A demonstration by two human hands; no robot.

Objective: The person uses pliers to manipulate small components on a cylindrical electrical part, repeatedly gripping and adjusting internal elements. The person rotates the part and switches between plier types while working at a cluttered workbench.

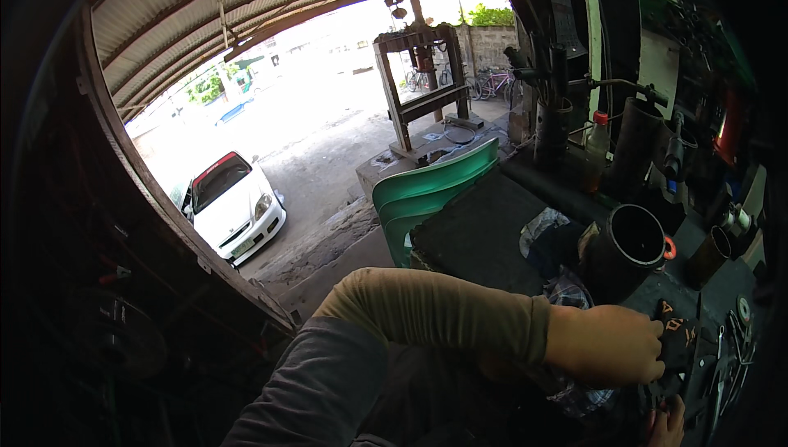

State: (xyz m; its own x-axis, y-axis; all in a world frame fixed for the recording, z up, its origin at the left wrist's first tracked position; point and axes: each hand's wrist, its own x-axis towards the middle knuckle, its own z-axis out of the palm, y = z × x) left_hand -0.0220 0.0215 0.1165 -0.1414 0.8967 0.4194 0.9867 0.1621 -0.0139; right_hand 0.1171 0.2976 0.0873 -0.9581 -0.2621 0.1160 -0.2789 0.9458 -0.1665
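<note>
My left arm, in a brown sleeve, reaches across to the bench at the lower right. My left hand (611, 347) is closed, with its fingers curled down beside a black cloth-like piece with orange markings (676, 334). What the fingers hold is hidden by the hand. Close below it, at the lower edge, part of my right hand (669, 424) shows with fingers bent; deep shadow hides what is in it. A plaid cloth (584, 400) hangs under my left wrist.
Beyond my left hand stands an open dark cylinder (603, 254). Several wrenches (720, 365) lie at the right. A bottle with a red cap (597, 151) stands behind. A green plastic chair (435, 188) borders the bench; a press frame (423, 86) and white car (234, 209) are outside.
</note>
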